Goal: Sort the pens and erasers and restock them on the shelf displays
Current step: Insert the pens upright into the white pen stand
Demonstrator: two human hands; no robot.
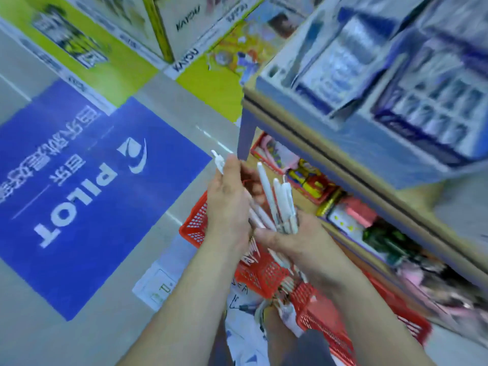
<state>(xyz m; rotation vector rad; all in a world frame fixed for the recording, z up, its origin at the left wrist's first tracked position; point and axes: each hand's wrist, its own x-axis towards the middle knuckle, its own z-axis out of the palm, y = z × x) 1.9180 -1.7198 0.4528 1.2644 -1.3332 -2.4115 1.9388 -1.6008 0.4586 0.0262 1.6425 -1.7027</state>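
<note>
Pens (277, 204) bunched in my curled right hand (290, 241); my left hand (229, 204) seemingly pinches another, its fingertips hidden.

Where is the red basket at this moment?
Head view, lower centre: the red basket lies beneath the left hand and right hand, with the shelf unit to its right.

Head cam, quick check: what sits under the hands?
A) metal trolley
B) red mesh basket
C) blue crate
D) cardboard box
B: a red mesh basket sits on the floor below the left hand and right hand, which both grip white pens.
</note>
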